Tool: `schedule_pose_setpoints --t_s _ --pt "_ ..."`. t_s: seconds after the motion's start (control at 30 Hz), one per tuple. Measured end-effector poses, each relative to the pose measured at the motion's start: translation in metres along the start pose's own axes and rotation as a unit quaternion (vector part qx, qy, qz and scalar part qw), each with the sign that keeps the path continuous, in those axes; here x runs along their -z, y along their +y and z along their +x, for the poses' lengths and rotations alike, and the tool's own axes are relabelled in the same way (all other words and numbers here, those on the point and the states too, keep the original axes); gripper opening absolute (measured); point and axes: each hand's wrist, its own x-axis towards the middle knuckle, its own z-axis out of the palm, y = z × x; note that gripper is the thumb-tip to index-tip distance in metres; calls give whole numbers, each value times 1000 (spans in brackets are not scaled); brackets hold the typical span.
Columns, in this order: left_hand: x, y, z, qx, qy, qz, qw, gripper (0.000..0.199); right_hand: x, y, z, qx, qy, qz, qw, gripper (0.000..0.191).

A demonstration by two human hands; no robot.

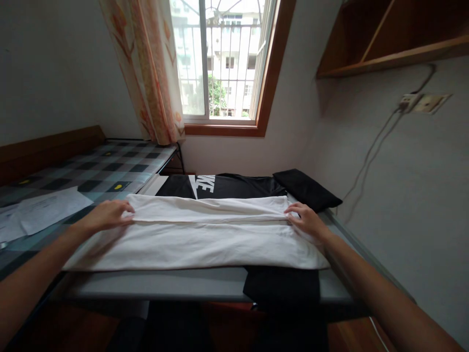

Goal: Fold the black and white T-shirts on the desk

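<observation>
A white garment [205, 247] of soft cloth lies spread across the table, its far part folded over toward me in a long strip. My left hand [116, 215] pinches the left end of that strip between thumb and fingers. At the opposite end, my right hand [303, 218] has its thumb and fingers closed on the strip's edge. Behind the strip lies a black garment [242, 183] with large white lettering. Part of a black cloth [282, 286] shows under the white garment's near edge and hangs over the front. The garment's exact kind is unclear.
The grey-white table [154, 283] reaches the right wall. A folded black cloth [308, 188] sits at its back right. To the left is a checked bed surface [124, 166] with papers [51, 210]. Cables [370, 146] hang from a wall socket [408, 102]. Behind are a curtain [146, 63] and window.
</observation>
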Motion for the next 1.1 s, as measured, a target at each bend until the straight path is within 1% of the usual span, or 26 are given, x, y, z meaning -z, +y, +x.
schedule_pose_setpoints --t_s 0.03,0.1,0.17,0.2,0.3,0.37,0.43,0.47,0.53,0.6,0.7,0.77,0.83,0.9,0.93,1.0,1.03,1.07,1.1 --pt "-1 17 4 -55 -9 6 998 27 -1 3 8 -53 3 37 998 22" --pt "-6 55 16 -128 2 -8 992 37 -5 8 27 -163 23 71 984 25" --pt "-15 95 30 -172 36 -56 983 42 -11 13 47 -245 52 53 967 26" --pt "-21 115 37 -193 51 -81 977 43 -14 14 55 -268 59 38 961 26" --pt "-43 167 53 -255 87 -115 956 43 -27 13 73 -311 55 -2 949 31" --pt "-58 194 60 -282 104 -115 947 43 -35 9 80 -337 49 -18 940 38" --pt "-73 213 63 -307 114 -110 938 45 -40 6 84 -351 38 -18 935 41" --pt "-79 220 64 -317 114 -106 936 47 -41 6 85 -347 31 -9 937 38" --pt "-88 228 65 -322 104 -98 936 51 -42 7 87 -329 21 23 944 26" --pt "-95 230 66 -312 82 -89 942 56 -42 10 88 -319 29 51 946 19" --pt "-100 226 69 -298 52 -73 950 61 -44 14 87 -328 44 60 942 18" --pt "-99 220 71 -290 38 -65 954 64 -47 15 84 -326 41 55 943 18" --pt "-94 208 74 -257 39 -62 964 63 -49 15 81 -318 39 35 947 19" --pt "-85 187 79 -195 57 -48 978 58 -51 18 77 -297 38 0 954 22" --pt "-80 173 81 -158 68 -35 984 56 -50 20 75 -281 36 -16 959 24" --pt "-67 139 86 -94 70 8 993 52 -47 27 72 -250 20 -27 968 30" --pt "-60 120 88 -71 59 31 995 49 -45 31 71 -236 7 -23 971 32" --pt "-54 101 90 -64 33 51 996 46 -41 34 71 -225 -9 -14 974 32" --pt "-48 82 92 -51 21 55 997 45 -37 38 72 -215 -26 -3 976 30"
